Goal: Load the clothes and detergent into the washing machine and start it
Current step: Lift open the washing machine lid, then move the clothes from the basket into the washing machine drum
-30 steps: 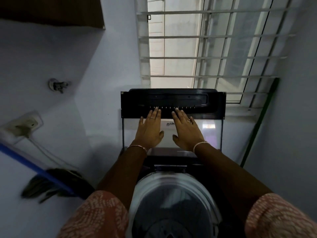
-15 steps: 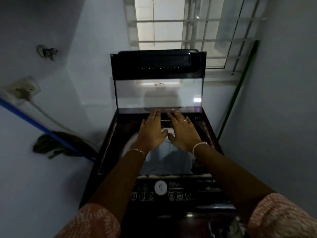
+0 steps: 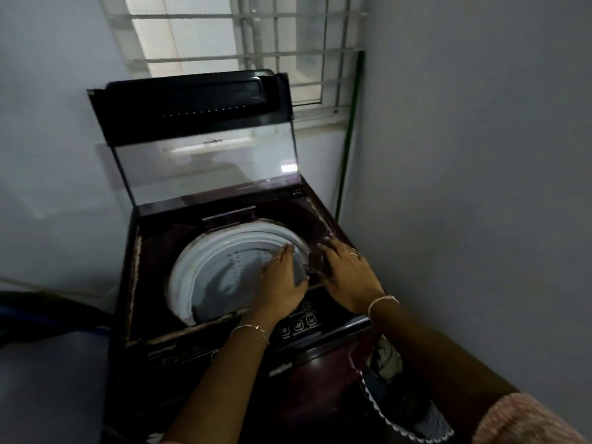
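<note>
A dark maroon top-loading washing machine (image 3: 153, 315) stands in the corner with its glass lid (image 3: 205, 168) raised upright. The drum (image 3: 230, 270) with its white rim is open, and I see no clothes inside. My left hand (image 3: 282, 283) hovers over the drum's right side with straight fingers. My right hand (image 3: 347, 274) lies spread on the machine's right rim, its thumb beside a small dark box-like part (image 3: 316, 262). Below my right forearm, a lace-edged basket or bag of clothes (image 3: 389, 376) sits at the machine's front right. No detergent is visible.
The control panel (image 3: 298, 325) with its buttons runs along the machine's front edge. A barred window (image 3: 243, 43) is behind the lid. A green pole (image 3: 350, 123) leans in the right corner by the wall. A blue pipe and dark things (image 3: 35, 312) lie at the left.
Both hands left the lid, which stays upright, and came down to the drum's right side. The view shifted, and the machine's front and the clothes basket now show.
</note>
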Demonstrator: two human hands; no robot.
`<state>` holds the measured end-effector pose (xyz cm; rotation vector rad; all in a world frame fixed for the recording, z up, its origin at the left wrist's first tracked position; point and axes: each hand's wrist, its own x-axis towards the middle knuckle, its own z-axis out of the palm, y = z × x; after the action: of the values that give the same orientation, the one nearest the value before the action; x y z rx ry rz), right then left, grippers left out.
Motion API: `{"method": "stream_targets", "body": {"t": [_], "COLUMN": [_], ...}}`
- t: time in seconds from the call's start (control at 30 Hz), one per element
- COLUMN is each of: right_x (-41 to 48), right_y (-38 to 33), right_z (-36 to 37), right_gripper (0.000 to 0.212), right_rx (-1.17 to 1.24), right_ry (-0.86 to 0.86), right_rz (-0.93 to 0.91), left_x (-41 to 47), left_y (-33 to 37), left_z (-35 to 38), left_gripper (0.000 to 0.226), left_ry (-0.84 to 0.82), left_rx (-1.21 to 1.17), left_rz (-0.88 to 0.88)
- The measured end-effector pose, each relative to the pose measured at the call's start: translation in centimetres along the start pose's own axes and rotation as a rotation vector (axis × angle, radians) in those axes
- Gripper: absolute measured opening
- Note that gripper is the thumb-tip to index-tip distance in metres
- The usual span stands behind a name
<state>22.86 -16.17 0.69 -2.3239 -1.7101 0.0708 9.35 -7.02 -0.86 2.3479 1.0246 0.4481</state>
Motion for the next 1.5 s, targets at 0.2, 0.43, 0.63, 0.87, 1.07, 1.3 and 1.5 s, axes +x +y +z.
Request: {"method": "stream_targets", "body": {"t": [0.2, 0.43, 0.63, 0.87, 1.07, 1.3, 1.5], "right_x": [-5.9, -12.2, -15.4, -17.1, -17.1, -17.5, -17.5], "right_y": [2.8, 8.2, 14.9, 23.0, 27.9, 31.8, 35.2], "right_z": [-0.4, -0.7, 1.3, 4.8, 9.2, 18.6, 28.8], "right_gripper": [0.062, 0.062, 0.065, 0.062, 0.058, 0.057, 0.052], "right_rx": [0.076, 0.064, 0.132, 0.239, 0.299, 0.407, 0.476], "right_ry": [0.064, 0.041, -0.015, -0.122, -0.223, -0.385, -0.463], "right_rz": [0.248, 0.426, 0.516, 0.531, 0.578, 0.707, 0.78], "left_x": [-0.7, -1.8, -2.1, -0.8, 0.7, 1.2, 2.5], "left_y": [4.3, 10.5, 14.0, 14.8, 12.6, 8.0, 2.0], "left_z": [3.7, 9.9, 16.4, 23.9, 29.9, 37.6, 46.8], "left_gripper": [0.074, 0.076, 0.074, 0.067, 0.054, 0.051, 0.039], "left_ry": [-0.12, -0.238, -0.394, -0.482, -0.467, -0.523, -0.584], "left_rx": [-0.037, -0.058, -0.067, -0.082, -0.167, -0.199, -0.223], "left_rz": [0.17, 0.307, 0.327, 0.14, -0.003, -0.191, -0.303]}}
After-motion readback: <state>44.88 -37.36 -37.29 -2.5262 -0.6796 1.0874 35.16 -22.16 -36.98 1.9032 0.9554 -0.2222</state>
